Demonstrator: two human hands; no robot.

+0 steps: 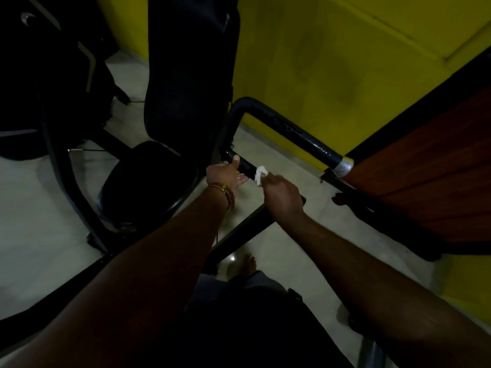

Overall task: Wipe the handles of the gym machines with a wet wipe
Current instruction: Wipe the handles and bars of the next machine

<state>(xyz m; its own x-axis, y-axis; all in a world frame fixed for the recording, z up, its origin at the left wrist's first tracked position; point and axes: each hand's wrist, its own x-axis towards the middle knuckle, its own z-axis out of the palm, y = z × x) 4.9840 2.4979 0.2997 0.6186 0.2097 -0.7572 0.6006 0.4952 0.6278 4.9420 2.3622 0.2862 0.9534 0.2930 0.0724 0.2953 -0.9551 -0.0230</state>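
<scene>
The left hand (224, 174) reaches to the lower black padded handle bar (245, 166) of the gym machine; its thumb lies over the top of the bar near the end by the frame, and its fingers (242, 179) run fairly straight beneath the bar, so the bar sits between thumb and fingers in a loose hold; thin orange and gold bracelets (225, 191) ring that wrist. The right hand (280, 191) is just beside it on the same bar, its fingers curled tight and pinching a small crumpled white wet wipe (259, 175); the wipe sticks out from the front of the fist and is pressed against the bar, between the two hands; how the individual fingers lie round the wipe is hidden by the back of the hand. Above and to the right runs a second, longer black curved handle (287, 128) with a silver taped end (344, 166), untouched by either hand and well apart from the wipe. To the left stand the machine's tall black back pad (186, 75) and round black seat pad (148, 181); a yellow wall (332, 62) rises behind; pale floor tiles (39, 195) lie below, and a bare foot (248, 264) shows between the forearms.
</scene>
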